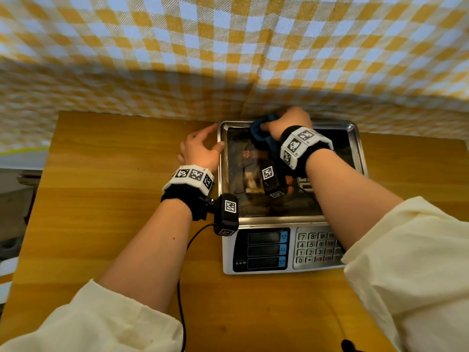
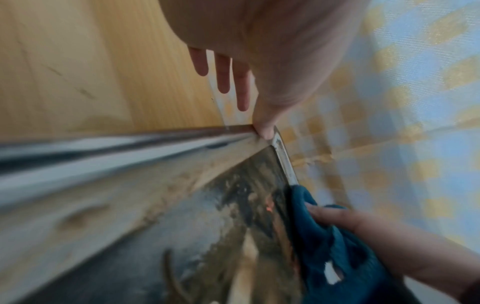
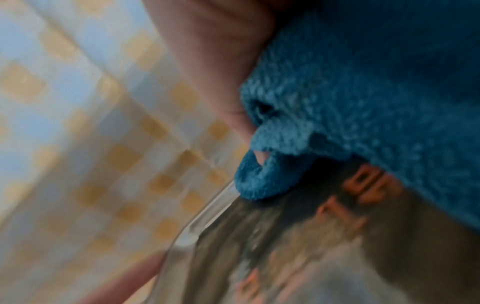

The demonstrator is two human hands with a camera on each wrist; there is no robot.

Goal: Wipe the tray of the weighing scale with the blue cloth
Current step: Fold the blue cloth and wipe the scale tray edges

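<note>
The weighing scale (image 1: 281, 250) stands on a wooden table, its steel tray (image 1: 352, 133) shiny and mirror-like. My right hand (image 1: 286, 123) grips the bunched blue cloth (image 1: 261, 130) and presses it on the tray near the far rim, left of middle. The same blue cloth (image 3: 350, 98) fills the right wrist view, touching the tray (image 3: 207, 226) at its edge. My left hand (image 1: 200, 148) rests against the tray's left rim with straight fingers, its thumb on the rim. In the left wrist view the left hand's fingertips (image 2: 265, 131) touch the tray's corner (image 2: 280, 148), with the cloth (image 2: 324, 236) beyond.
A yellow-and-white checked fabric (image 1: 228, 47) hangs right behind the scale. The scale's display and keypad (image 1: 317, 247) face me at the front. The wooden table (image 1: 101, 174) stretches left of the scale. A black cable (image 1: 181, 301) runs from my left wrist.
</note>
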